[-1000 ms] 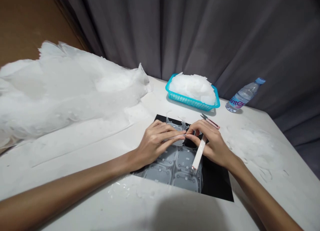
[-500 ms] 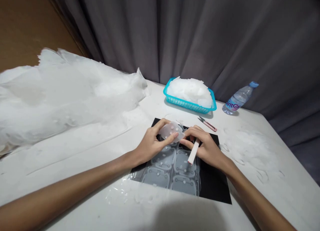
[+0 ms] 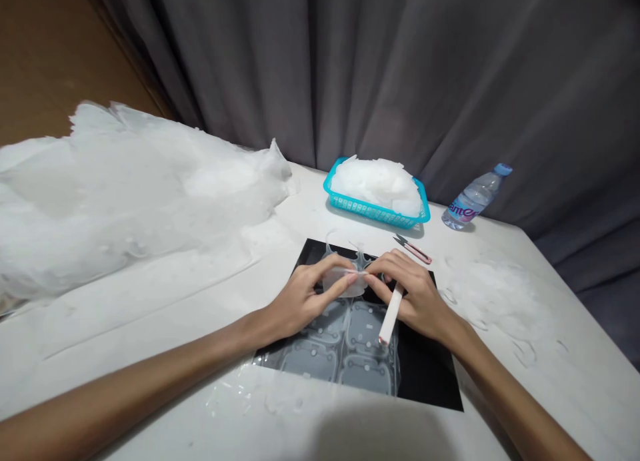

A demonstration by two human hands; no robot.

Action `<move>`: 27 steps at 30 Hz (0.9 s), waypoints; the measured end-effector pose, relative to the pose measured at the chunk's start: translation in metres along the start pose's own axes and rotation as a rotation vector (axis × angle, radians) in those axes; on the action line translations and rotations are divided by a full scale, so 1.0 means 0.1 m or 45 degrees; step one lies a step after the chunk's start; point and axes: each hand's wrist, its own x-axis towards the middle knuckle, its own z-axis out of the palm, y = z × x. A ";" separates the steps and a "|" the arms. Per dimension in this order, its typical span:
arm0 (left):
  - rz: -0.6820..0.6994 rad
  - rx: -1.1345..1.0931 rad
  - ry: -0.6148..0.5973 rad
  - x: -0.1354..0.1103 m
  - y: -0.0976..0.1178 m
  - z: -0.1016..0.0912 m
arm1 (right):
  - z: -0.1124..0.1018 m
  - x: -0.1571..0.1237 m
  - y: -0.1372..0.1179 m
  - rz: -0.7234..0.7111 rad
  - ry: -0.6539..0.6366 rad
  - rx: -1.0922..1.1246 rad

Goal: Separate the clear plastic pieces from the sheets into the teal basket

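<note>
My left hand (image 3: 300, 293) pinches a small translucent rubbery piece (image 3: 345, 288) between thumb and fingers. At its right edge, the thumb and fingertips of my right hand (image 3: 417, 291) are closed on the same piece. A slim white handle (image 3: 391, 316) also sits in my right hand, pointing down toward me; the tool's other end is hidden by the fingers. Below both hands a translucent moulded sheet (image 3: 369, 331) with several rounded-square shapes lies on a black mat (image 3: 430, 374). Thin curled strips stick up at the sheet's far edge.
Pink-handled thread snips (image 3: 415, 250) lie beyond the mat. Behind stands a turquoise basket (image 3: 370, 212) heaped with white pieces, a water bottle (image 3: 473, 202) to its right. A large white translucent heap (image 3: 135, 201) covers the table's left; thin scraps (image 3: 505, 301) lie right.
The small piece has been tilted from showing its dotted face to a nearly edge-on view. My left hand has shifted slightly down, and the white handle has swung slightly lower.
</note>
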 end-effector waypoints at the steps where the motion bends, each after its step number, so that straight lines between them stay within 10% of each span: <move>1: 0.028 -0.004 0.012 0.00 0.00 0.00 | 0.00 0.00 -0.01 -0.024 0.015 -0.016; 27: 0.147 0.131 -0.006 -0.04 0.04 0.00 | 0.04 -0.06 0.01 -0.115 0.044 -0.046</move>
